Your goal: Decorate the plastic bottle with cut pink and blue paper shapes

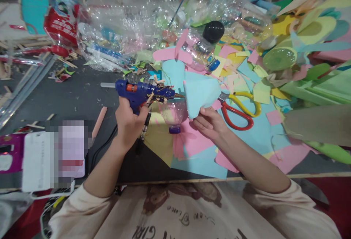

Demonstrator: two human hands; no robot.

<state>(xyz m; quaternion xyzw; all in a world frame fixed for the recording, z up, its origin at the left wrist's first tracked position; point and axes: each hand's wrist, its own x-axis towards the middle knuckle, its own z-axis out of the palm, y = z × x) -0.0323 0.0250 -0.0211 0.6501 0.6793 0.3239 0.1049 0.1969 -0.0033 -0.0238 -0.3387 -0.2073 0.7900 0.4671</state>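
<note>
My left hand [129,125] is wrapped round the handle of a blue glue gun [142,90], its nozzle pointing right, with wood scraps clinging to its barrel. The nozzle tip is at the left edge of a light-blue paper cone [201,92]. That cone is pinched at its lower edge by my right hand [210,122]. Below the nozzle lies a clear bottle piece [174,112] with a purple cap. Behind it stands a light-blue paper-wrapped piece [174,71] topped by pink paper blades [179,53].
Red-and-yellow-handled scissors [238,118] lie right of the cone. Clear plastic bottles [123,23] pile up at the back. Coloured paper scraps [261,92] cover the right side. A phone [71,149] and a white card [37,160] lie front left, near a black cord.
</note>
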